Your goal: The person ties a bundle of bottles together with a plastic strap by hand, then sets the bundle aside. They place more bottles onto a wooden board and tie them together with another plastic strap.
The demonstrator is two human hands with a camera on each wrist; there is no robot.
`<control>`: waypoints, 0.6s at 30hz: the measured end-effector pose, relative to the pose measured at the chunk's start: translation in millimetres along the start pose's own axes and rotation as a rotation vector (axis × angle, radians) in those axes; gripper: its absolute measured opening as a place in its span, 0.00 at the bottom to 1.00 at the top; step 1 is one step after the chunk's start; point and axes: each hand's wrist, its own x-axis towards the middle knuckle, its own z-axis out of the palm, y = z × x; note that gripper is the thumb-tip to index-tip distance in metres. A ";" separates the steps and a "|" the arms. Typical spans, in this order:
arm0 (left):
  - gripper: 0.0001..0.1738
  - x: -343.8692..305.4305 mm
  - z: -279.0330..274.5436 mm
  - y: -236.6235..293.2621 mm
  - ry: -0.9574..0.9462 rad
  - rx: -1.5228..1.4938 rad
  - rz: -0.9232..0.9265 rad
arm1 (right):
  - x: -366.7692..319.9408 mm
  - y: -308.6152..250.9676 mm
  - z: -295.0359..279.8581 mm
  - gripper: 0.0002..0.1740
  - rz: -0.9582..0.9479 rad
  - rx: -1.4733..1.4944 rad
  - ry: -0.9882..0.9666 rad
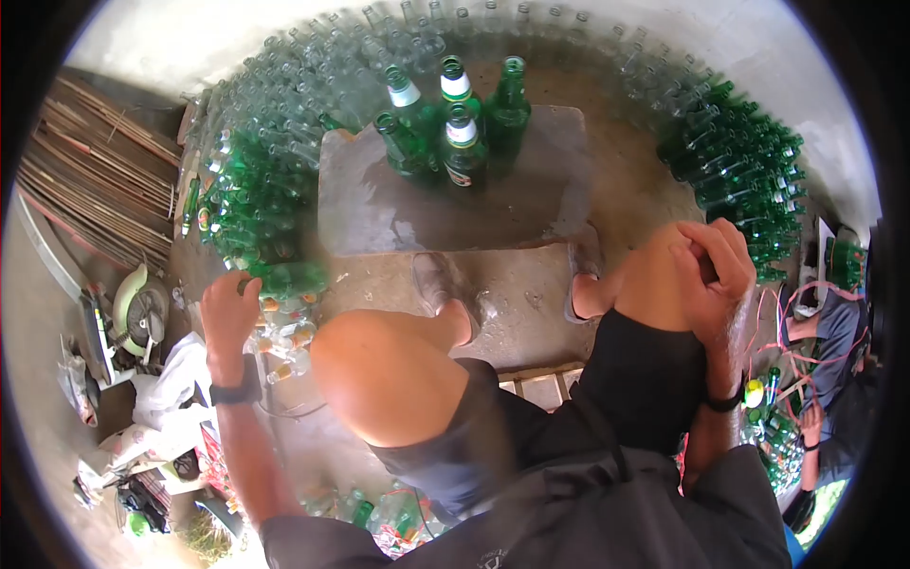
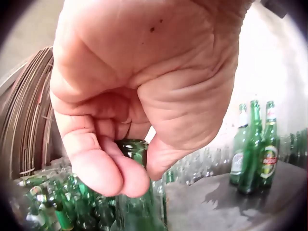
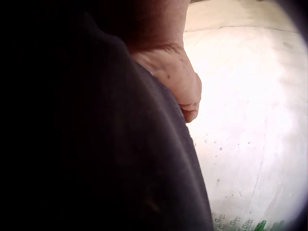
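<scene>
A big crowd of clear bottles curves round the back, with packed green bottles at the sides. The grey counter has five green bottles standing on it. The left knee is near the left hand and might get in its way. The right hand rests by the right knee, fingers loosely bent, holding nothing. The left hand pinches one green bottle by its top, beside the counter. This looks like the grabbing step; moving it would need a firm grip and care near its neighbours.
</scene>
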 end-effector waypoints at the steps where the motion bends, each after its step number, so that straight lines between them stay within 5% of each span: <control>1: 0.15 -7.8 -17.2 14.7 0.008 -0.003 0.031 | -1.3 3.0 -0.6 0.12 0.010 0.003 0.010; 9: 0.12 -34.0 -107.4 115.9 0.038 -0.133 0.203 | -4.0 14.4 -6.4 0.12 -0.122 0.041 0.071; 15: 0.11 -29.5 -120.0 184.7 0.120 -0.314 0.536 | -5.5 16.2 -9.5 0.11 -0.113 0.069 0.086; 18: 0.10 -23.8 -120.7 227.2 0.024 -0.358 0.559 | -6.1 18.7 -8.2 0.12 -0.129 0.083 0.090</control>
